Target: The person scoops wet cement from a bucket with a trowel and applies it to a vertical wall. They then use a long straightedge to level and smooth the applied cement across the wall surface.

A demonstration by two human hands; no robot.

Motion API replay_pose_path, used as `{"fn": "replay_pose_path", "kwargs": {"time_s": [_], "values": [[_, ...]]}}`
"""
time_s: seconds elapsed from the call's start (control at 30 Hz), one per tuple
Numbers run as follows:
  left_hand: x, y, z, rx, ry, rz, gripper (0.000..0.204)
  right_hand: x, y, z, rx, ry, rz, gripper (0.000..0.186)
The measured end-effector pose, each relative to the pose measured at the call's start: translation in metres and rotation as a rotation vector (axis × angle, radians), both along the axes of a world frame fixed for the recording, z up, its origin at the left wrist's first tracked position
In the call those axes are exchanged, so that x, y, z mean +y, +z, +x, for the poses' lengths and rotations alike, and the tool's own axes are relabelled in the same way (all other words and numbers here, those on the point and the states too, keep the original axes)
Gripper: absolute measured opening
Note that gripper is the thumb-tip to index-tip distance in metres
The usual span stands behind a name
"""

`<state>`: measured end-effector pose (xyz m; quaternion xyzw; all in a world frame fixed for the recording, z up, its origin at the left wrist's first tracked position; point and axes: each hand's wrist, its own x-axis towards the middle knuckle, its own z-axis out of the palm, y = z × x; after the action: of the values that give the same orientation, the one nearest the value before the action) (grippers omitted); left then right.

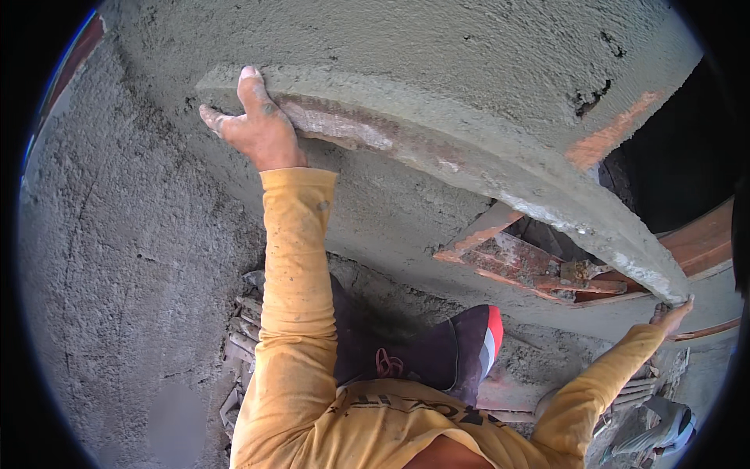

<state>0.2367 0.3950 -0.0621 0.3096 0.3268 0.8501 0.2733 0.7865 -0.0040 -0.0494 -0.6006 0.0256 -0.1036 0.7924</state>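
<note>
A long mortar-smeared straightedge board (461, 164) stretches across the wet grey plastered wall (437, 47), looking bowed in this wide view. My left hand (266, 131) grips it near its left end, thumb up over the edge and another finger pointing left. The rest of those fingers are hidden. Far to the right, my right hand (673, 314) closes around the other end, its fingers small and partly out of sight. Fresh mortar is heaped along the board's upper edge, and the plaster above has a few pits and cracks.
At right, a dark opening (683, 156) breaks the wall beside bare reddish edges. Reddish frame pieces (516, 258) show below the board. A rough grey wall (133, 273) rises on my left. Rubble and sticks (246, 320) lie near my legs. A pale, cloth-like shape (660, 426) is at lower right.
</note>
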Motion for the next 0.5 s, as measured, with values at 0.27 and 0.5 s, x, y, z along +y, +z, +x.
{"fn": "replay_pose_path", "kwargs": {"time_s": [0.27, 0.5], "values": [[0.019, -0.050, -0.032, 0.094, 0.127, -0.071, 0.088, 0.027, -0.048, -0.043, -0.064, -0.025, -0.106, 0.067], [0.023, -0.072, -0.015, 0.229, 0.296, -0.096, 0.080, 0.027, -0.065, -0.054, 0.041, -0.131, -0.100, 0.066]]}}
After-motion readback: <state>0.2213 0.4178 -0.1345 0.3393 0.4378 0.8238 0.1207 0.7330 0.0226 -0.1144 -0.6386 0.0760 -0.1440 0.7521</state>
